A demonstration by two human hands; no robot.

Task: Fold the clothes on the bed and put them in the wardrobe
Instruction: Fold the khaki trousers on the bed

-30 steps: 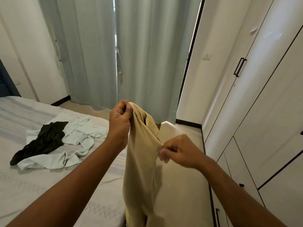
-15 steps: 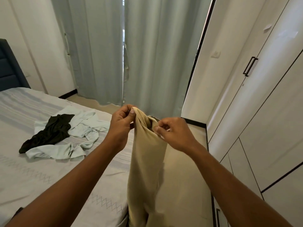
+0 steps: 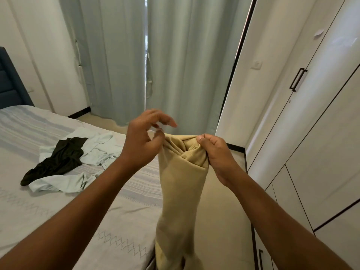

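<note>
A beige garment [image 3: 181, 182] hangs in front of me over the edge of the bed [image 3: 58, 215]. My right hand [image 3: 216, 152] grips its bunched top edge. My left hand [image 3: 144, 139] is just left of that edge with its fingers loosely spread and lifted; only the thumb tip is against the cloth. A black garment [image 3: 58, 158] lies crumpled on a pale mint garment [image 3: 99, 149] further back on the bed. The white wardrobe [image 3: 315, 143] stands on the right with its doors closed.
Grey-green curtains [image 3: 175, 65] hang straight ahead. A narrow strip of beige floor [image 3: 220, 211] runs between bed and wardrobe. A dark blue headboard [image 3: 9, 84] is at the far left. A black door handle [image 3: 298, 79] sits on the wardrobe.
My right hand has moved up from the garment's side and taken its top edge. My left hand, which pinched the top before, has opened its fingers and loosened off the cloth.
</note>
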